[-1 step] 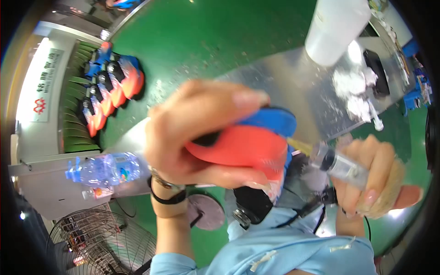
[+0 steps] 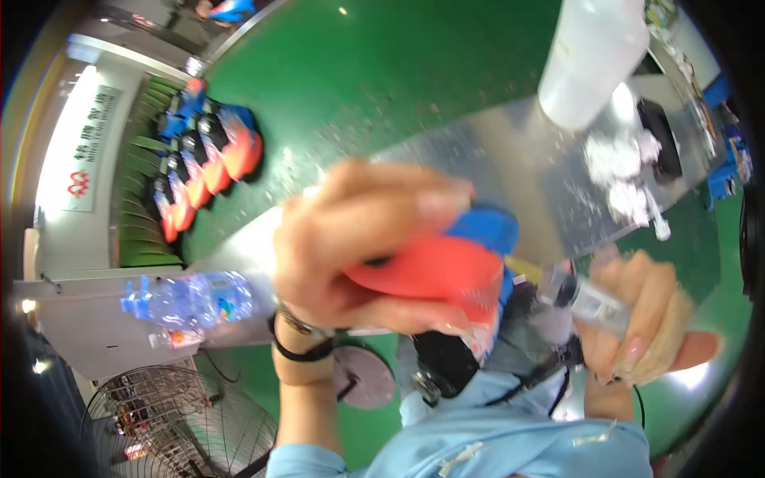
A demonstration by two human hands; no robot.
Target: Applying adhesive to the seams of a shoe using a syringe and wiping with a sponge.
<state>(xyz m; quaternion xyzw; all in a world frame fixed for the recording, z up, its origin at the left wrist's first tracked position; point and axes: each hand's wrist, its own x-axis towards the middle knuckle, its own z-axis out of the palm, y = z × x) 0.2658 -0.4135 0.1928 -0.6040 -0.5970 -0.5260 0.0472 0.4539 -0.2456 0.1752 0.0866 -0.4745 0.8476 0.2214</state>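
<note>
My left hand [image 2: 358, 239], blurred by motion, is closed around a shoe-like item [image 2: 430, 275] with a smooth red-orange part, a blue part and a black part hanging below. Its thumb presses from beneath and its fingers lie over the top. In my right hand [image 2: 637, 327] is a clear syringe [image 2: 588, 303] with a dark plunger seal and a yellowish narrow tip. That tip points left at the item's blue edge; whether it touches cannot be made out. Something yellowish and fuzzy is wrapped round part of my right hand.
Several similar red, blue and black items [image 2: 211, 151] stand on a green slotted rack [image 2: 139, 187] at left. Clear plastic bottles [image 2: 191, 299] lie below it, above a wire fan [image 2: 175, 422]. A white container [image 2: 594, 64], crumpled white tissue [image 2: 617, 163] and a black tray [image 2: 660, 139] are at right.
The whole view has shifted a little, so the surroundings sit slightly lower and further right. Both hands keep their hold, and the syringe tip stays by the item's blue edge.
</note>
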